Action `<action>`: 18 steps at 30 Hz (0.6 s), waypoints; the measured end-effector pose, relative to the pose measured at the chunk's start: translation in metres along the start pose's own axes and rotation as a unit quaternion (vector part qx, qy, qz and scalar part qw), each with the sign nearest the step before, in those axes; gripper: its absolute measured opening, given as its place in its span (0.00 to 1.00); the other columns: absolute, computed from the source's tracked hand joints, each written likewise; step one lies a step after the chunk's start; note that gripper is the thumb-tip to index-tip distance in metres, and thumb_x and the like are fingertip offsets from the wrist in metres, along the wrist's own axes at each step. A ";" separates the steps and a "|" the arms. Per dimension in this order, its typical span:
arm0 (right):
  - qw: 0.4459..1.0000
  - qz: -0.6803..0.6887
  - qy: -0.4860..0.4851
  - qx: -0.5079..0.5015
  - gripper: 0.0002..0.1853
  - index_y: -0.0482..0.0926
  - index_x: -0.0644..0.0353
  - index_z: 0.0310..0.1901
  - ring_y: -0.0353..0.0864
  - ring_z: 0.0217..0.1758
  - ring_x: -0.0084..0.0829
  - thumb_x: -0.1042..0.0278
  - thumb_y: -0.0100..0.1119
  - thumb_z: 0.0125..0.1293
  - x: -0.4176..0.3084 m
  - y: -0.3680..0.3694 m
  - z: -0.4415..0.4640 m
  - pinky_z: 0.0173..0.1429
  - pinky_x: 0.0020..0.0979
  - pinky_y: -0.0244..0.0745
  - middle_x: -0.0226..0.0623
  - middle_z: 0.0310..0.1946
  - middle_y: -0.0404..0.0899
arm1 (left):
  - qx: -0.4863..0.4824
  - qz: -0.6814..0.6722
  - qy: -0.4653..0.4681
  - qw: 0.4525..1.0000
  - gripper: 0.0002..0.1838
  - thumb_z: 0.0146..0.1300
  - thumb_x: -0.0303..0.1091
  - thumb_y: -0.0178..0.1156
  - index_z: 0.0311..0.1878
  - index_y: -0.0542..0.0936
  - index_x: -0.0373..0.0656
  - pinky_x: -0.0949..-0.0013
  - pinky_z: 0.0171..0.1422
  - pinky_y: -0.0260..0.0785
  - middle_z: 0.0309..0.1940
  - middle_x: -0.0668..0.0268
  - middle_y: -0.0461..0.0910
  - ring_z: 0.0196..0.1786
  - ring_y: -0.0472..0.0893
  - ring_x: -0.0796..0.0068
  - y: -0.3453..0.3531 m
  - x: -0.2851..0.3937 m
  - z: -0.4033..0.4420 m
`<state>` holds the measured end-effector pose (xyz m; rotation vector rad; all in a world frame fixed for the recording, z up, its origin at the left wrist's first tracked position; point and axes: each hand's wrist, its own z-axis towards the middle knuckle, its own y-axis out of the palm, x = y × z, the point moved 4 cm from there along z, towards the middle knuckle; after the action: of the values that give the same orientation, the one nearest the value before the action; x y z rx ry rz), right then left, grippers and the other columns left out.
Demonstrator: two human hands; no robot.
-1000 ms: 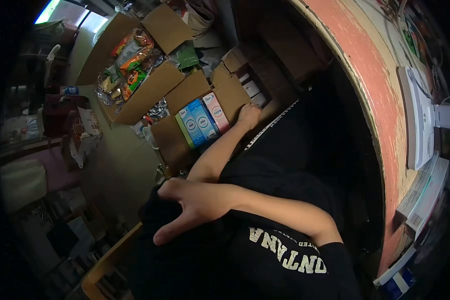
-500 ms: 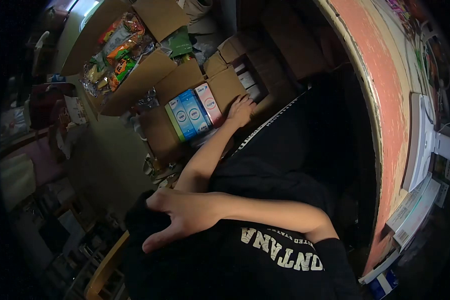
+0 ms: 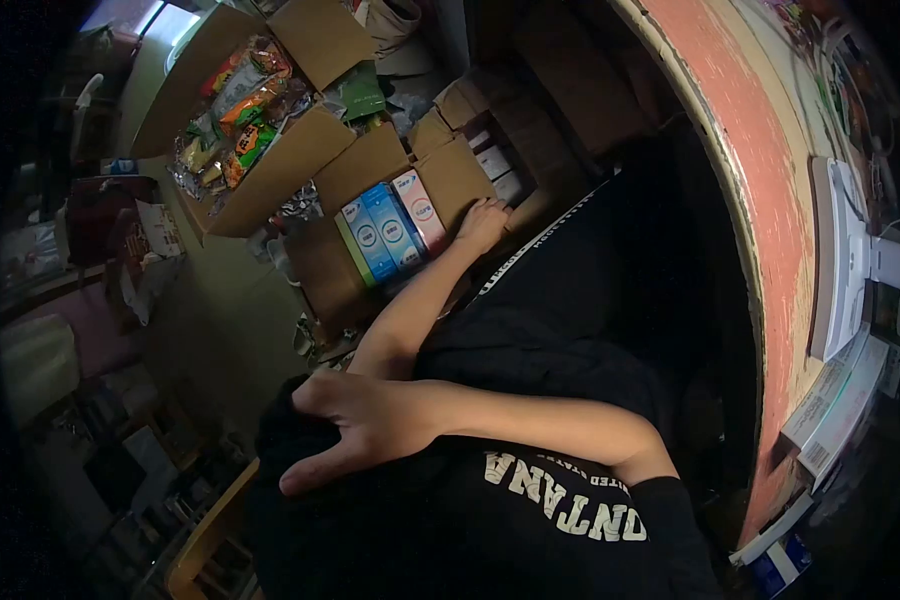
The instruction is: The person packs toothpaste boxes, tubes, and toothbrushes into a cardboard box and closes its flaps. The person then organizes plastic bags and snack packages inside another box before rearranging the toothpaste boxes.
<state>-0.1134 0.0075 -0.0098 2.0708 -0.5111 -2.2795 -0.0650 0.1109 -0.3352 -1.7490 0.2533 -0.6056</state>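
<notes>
My left hand (image 3: pixel 482 226) is at the outer edge of a cardboard flap (image 3: pixel 456 178), its fingers curled over the edge. That flap belongs to an open carton holding upright small boxes: blue ones (image 3: pixel 382 232), a pink-and-white one (image 3: pixel 419 208) and a green-sided one at the left. My right hand (image 3: pixel 362 425) lies across my body around my left upper arm, over the black sleeve (image 3: pixel 280 425). Its thumb points apart from the fingers, whose tips are hidden behind the arm.
A larger open carton (image 3: pixel 270 160) full of packaged snacks (image 3: pixel 245 105) stands at the upper left. Beyond the flap, white packs (image 3: pixel 500 170) sit in another box. A worn pink-edged table (image 3: pixel 760 250) curves along the right, with a white device (image 3: pixel 838 260) and flat boxes on it.
The fingers of my left hand have drawn in and curled more at the flap's edge. My right hand stays on the left arm. The view has shifted slightly.
</notes>
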 end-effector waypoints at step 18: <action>0.998 -0.051 -0.026 -0.004 0.32 0.63 0.67 0.23 0.58 0.33 0.28 0.38 0.58 0.48 -0.006 0.008 -0.012 0.38 0.27 0.56 0.36 0.26 0.56 | 0.041 -0.199 -0.120 0.972 0.17 0.41 0.21 0.52 0.39 0.76 0.40 0.62 0.54 0.60 0.46 0.63 0.73 0.51 0.69 0.60 0.018 -0.006 -0.004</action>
<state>-0.1030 -0.0013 -0.0025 2.0861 -0.4078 -2.3912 -0.0689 0.1055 -0.3534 -1.7838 -0.2953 -0.6698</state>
